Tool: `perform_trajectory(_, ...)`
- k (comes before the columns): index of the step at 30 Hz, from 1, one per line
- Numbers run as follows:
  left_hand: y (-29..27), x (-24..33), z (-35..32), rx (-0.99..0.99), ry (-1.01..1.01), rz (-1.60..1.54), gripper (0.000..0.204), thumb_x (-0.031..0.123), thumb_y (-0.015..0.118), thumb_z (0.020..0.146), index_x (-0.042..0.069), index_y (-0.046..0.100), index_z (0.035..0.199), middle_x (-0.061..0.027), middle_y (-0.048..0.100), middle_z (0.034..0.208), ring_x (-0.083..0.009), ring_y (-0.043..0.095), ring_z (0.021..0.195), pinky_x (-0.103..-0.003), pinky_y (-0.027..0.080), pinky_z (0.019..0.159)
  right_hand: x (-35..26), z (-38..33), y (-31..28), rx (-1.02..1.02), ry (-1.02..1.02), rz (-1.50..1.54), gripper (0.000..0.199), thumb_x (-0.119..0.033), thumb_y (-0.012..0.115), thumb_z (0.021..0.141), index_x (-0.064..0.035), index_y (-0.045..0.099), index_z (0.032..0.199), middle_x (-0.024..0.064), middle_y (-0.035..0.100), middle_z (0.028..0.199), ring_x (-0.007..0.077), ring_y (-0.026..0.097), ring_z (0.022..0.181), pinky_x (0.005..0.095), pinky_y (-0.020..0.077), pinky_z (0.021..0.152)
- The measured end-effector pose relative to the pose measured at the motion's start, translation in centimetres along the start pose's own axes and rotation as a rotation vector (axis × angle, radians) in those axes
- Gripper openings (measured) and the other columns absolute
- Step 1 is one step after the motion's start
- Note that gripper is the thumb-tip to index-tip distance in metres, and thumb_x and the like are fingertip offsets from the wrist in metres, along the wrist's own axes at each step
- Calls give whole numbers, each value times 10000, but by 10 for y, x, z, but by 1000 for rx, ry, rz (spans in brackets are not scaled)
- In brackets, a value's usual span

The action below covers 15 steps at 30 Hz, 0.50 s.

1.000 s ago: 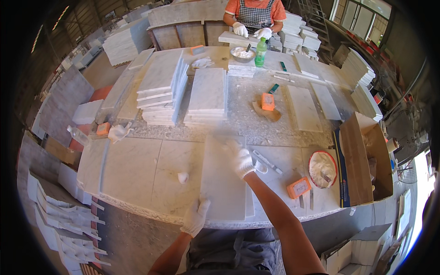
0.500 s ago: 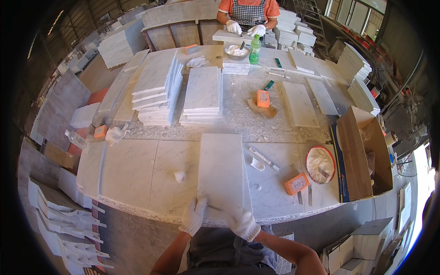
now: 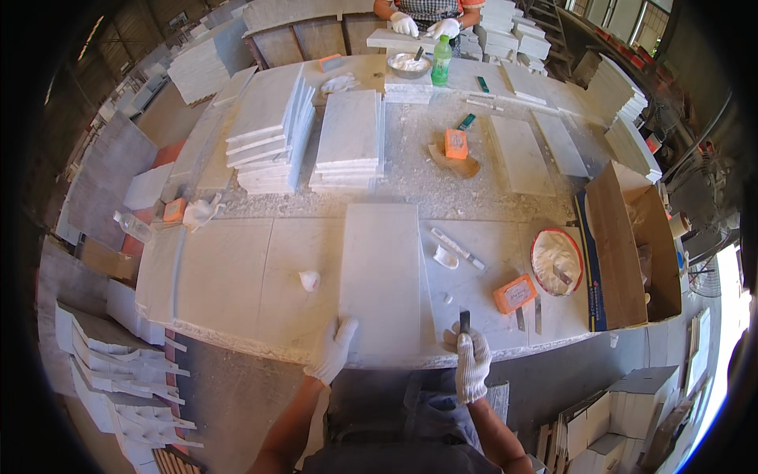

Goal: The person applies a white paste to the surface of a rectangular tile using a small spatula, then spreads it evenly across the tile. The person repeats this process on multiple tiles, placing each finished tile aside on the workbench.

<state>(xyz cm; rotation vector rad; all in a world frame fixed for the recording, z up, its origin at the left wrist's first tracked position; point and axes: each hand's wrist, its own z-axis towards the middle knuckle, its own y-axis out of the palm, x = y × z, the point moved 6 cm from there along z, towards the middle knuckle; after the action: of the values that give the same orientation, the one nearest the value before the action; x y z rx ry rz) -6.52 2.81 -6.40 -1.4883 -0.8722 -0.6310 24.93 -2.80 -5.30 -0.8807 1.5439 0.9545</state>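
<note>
A white marble slab (image 3: 380, 276) lies lengthwise in front of me on the table, with another slab edge showing beneath its right side. My left hand (image 3: 334, 349), in a white knitted glove, grips the slab's near left edge; the fingers below it are hidden. To the right of the slab, my gloved right hand (image 3: 473, 363) is closed round a small dark scraper blade (image 3: 464, 320) that points up and away from me. This hand is apart from the slab, over the table's front edge. A white brush-like tool (image 3: 458, 249) and an orange block (image 3: 515, 294) lie beyond it.
A red-rimmed bowl of white paste (image 3: 557, 261) stands right, beside an open cardboard box (image 3: 624, 253). Slab stacks (image 3: 264, 118) rise at the far left and middle. A green bottle (image 3: 440, 62) stands near a co-worker's gloved hands (image 3: 404, 25). A white lump (image 3: 309, 280) lies left.
My right hand has moved right, off the slab's near edge, and the scraper blade now points upward. My left hand remains at the near left edge. The whole view has shifted slightly.
</note>
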Motion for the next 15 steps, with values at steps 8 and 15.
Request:
perform_trajectory(8,-32,64,-51,132,71,582,547,391,807,910,94,643,1338,-117,724,1107,-380,700,994,-519,562,857,35,87,25,-79,15,-156,290,-176,606,1101,67,691,1233,109,734,1144,165,704,1075,322,594,933)
perform_trajectory(15,-10,119,-59,54,593,668,498,276,810,875,96,647,1310,-144,695,1211,-414,648,1097,-530,521,959,8,147,32,132,-368,-573,245,-144,625,1067,17,700,1236,168,730,1172,281,700,1058,375,551,971)
